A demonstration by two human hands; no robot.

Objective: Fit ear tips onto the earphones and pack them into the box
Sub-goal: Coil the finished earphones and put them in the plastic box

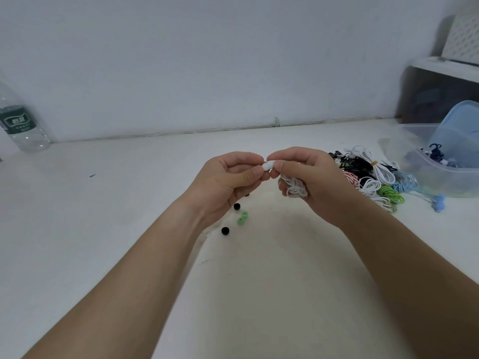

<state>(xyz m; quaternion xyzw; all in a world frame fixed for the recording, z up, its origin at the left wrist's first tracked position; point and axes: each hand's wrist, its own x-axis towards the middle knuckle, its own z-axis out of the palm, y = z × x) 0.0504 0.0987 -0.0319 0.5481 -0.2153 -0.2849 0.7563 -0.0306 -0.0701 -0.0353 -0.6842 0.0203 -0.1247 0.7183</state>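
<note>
Seemingly smooth, the white earbud [268, 166] trails coiled cord [294, 186].

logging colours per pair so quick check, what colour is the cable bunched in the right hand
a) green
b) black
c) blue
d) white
d: the right hand grips a bunch of white cable against its palm and, together with the left hand, pinches the white earbud; the green, black and blue cables lie in the pile on the table.
</note>
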